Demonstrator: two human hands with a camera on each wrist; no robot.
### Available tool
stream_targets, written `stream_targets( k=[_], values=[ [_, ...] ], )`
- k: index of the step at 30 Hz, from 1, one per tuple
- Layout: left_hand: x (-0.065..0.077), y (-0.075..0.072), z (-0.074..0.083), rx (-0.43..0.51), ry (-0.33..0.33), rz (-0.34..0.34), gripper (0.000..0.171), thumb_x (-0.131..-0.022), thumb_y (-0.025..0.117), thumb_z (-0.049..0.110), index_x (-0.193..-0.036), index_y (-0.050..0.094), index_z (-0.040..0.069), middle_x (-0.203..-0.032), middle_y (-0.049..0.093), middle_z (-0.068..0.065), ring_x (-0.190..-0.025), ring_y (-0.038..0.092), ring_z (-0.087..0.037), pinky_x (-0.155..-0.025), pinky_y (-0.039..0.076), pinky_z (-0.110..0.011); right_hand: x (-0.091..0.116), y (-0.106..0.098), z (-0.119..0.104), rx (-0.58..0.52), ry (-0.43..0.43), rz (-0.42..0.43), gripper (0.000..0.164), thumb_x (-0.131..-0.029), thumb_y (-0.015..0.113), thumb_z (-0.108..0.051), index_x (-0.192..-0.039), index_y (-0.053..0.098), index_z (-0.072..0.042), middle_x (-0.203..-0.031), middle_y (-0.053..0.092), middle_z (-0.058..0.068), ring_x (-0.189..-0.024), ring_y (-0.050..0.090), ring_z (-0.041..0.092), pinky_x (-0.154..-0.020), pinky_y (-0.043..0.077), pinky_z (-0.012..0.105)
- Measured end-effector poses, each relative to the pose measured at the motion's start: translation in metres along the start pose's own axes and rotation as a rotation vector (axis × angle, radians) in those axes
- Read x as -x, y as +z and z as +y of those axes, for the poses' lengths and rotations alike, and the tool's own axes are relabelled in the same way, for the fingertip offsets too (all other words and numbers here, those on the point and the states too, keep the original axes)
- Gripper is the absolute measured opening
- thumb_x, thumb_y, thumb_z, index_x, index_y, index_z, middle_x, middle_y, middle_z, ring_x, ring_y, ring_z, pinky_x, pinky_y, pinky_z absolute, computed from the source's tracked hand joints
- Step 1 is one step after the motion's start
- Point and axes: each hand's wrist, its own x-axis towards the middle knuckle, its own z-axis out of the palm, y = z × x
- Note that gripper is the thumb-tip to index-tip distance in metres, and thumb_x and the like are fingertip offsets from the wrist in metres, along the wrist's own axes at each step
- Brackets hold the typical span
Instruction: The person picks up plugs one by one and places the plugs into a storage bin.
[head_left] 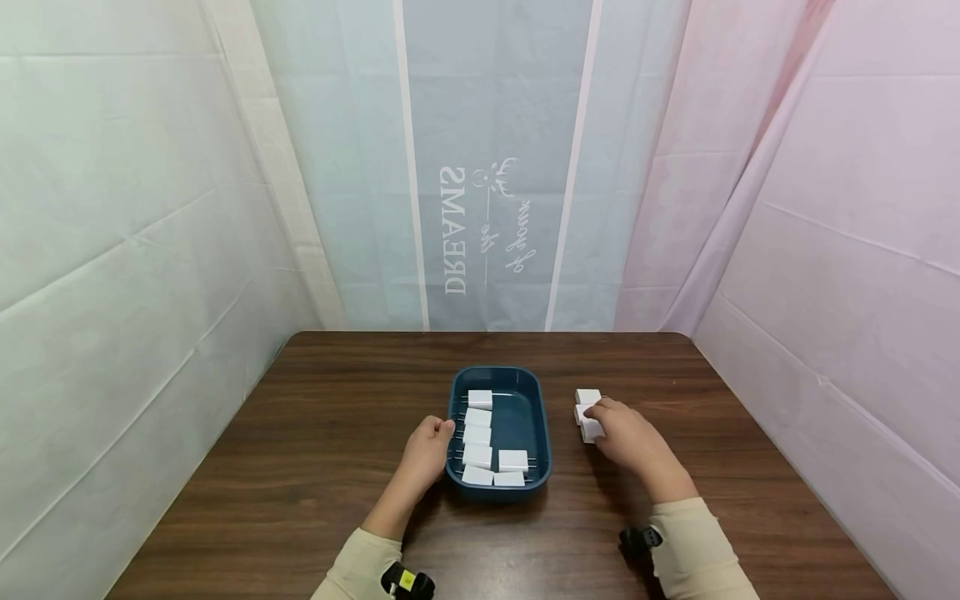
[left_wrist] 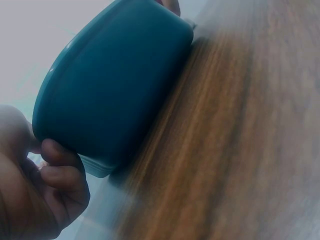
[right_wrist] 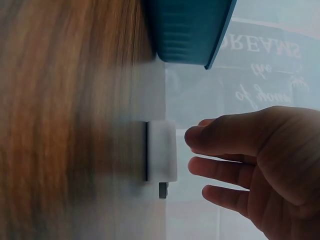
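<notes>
A dark blue rectangular tray [head_left: 517,412] stands on the table, holding several white plug adapters [head_left: 477,437], most in a column along its left side. My left hand [head_left: 427,452] grips the tray's left rim between thumb and curled fingers, also seen in the left wrist view, where the hand [left_wrist: 55,187] meets the tray's edge [left_wrist: 115,85]. Right of the tray, a short row of white plug adapters [head_left: 588,397] lies on the table. Over them is my right hand [head_left: 633,440], partly hiding them. In the right wrist view its fingers [right_wrist: 220,170] stand apart from an adapter [right_wrist: 163,150].
The brown wooden table [head_left: 337,400] reaches back to a hanging grey-blue cloth [head_left: 495,108] with printed lettering. Pale cloth walls [head_left: 135,250] close off both sides. Each sleeve carries a black wrist device [head_left: 639,540].
</notes>
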Motion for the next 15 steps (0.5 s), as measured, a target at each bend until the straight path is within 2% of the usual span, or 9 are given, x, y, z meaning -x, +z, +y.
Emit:
stream_targets(
  k=[7,15],
  values=[
    [-0.001,0.001,-0.001,0.000,0.020,0.010,0.027,-0.109,0.049,0.027,-0.100,0.055,0.003,-0.078,0.051,-0.009,-0.060,0.052,-0.021,-0.050,0.045,-0.031,0.000,0.007,0.009,-0.017,-0.028,0.019,0.033,-0.076,0.079,0.003,-0.108,0.072,0.001,-0.111,0.069,0.018,-0.102,0.068,0.036,-0.089,0.055,0.052],
    [0.000,0.001,-0.001,0.001,0.022,0.011,0.027,-0.109,0.049,0.027,-0.101,0.055,0.002,-0.079,0.051,-0.010,-0.061,0.052,-0.021,-0.051,0.045,-0.032,-0.004,0.011,0.013,-0.040,-0.016,-0.022,0.032,-0.078,0.080,0.001,-0.109,0.072,0.001,-0.111,0.068,0.016,-0.102,0.067,0.034,-0.089,0.055,0.051]
  ],
)
